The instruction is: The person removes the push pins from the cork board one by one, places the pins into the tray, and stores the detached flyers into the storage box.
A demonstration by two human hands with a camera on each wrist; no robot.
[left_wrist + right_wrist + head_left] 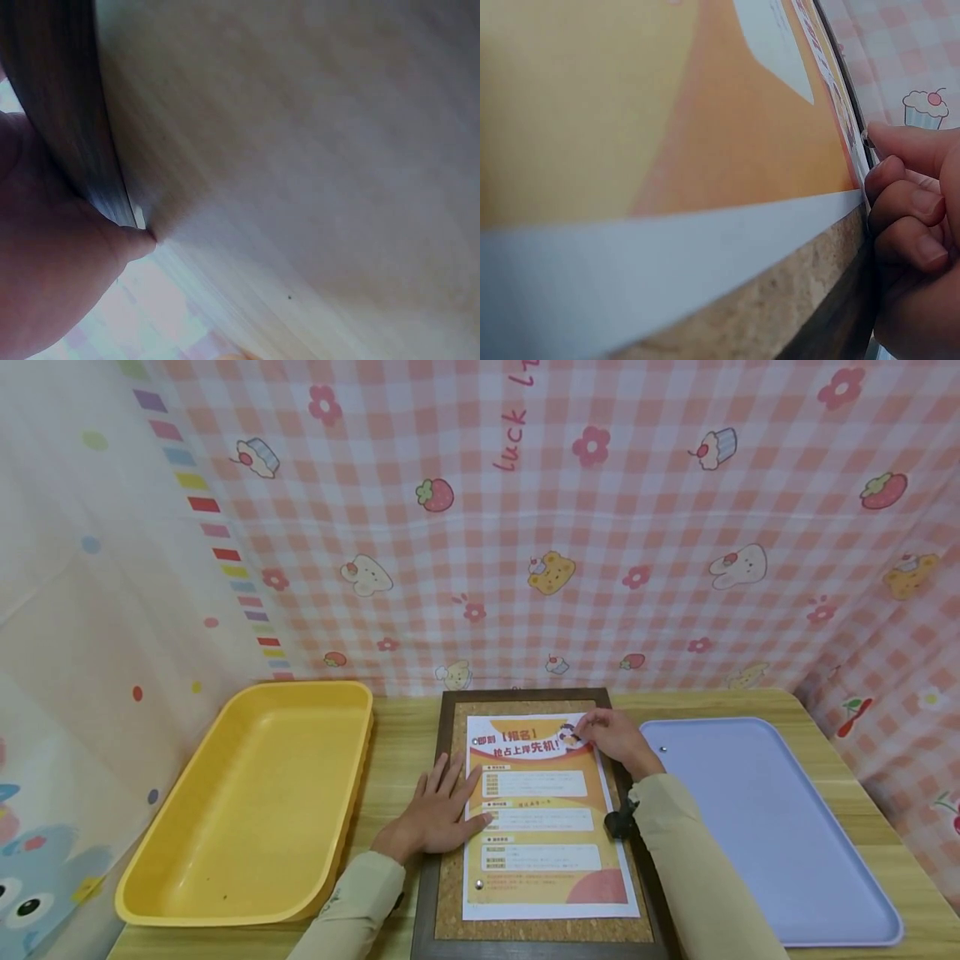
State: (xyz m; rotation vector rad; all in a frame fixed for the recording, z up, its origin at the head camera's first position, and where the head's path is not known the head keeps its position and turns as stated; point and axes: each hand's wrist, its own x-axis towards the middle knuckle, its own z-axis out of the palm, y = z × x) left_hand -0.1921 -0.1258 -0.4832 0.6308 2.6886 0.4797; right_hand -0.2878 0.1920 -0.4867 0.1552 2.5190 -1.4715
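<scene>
A printed orange-and-white paper sheet [540, 827] lies on a cork board [450, 893] with a dark wooden frame [427, 893]. My left hand [438, 810] rests with fingers spread across the frame's left side and the sheet's left edge. At the sheet's upper right corner, my right hand [618, 739] pinches a small silver thumbtack [866, 139] between thumb and forefinger, its other fingers curled. One silver thumbtack [475, 741] sits at the sheet's upper left, and another thumbtack [479, 885] at its lower left.
Left of the board stands a deep yellow tray [352, 777]. To the right, a shallow lavender tray [772, 827] bears one silver thumbtack [663, 749] near its upper left corner. A checked curtain [487, 543] hangs behind the wooden table [397, 727].
</scene>
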